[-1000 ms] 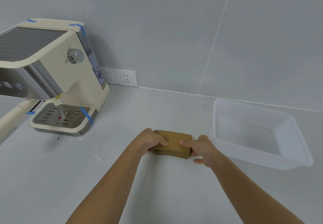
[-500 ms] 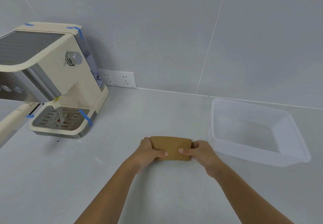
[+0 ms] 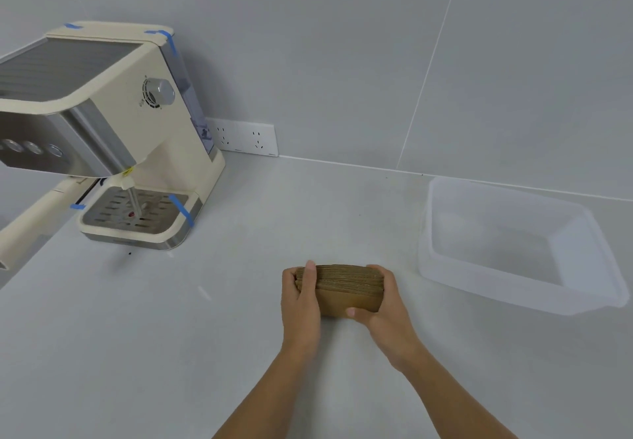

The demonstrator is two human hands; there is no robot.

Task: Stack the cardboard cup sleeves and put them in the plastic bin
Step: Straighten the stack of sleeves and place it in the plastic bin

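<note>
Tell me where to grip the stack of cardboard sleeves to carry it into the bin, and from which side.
Grip the stack of sleeves at its two short ends, squeezing inward from left and right, as the left hand and right hand do now. It stands on edge with loose layers showing on top, so end pressure likely keeps them together. The plastic bin lies to the right.

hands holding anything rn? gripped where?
Yes: the stack of cardboard sleeves, stood on edge on the counter. Left hand clamps its left end, right hand its right end.
</note>
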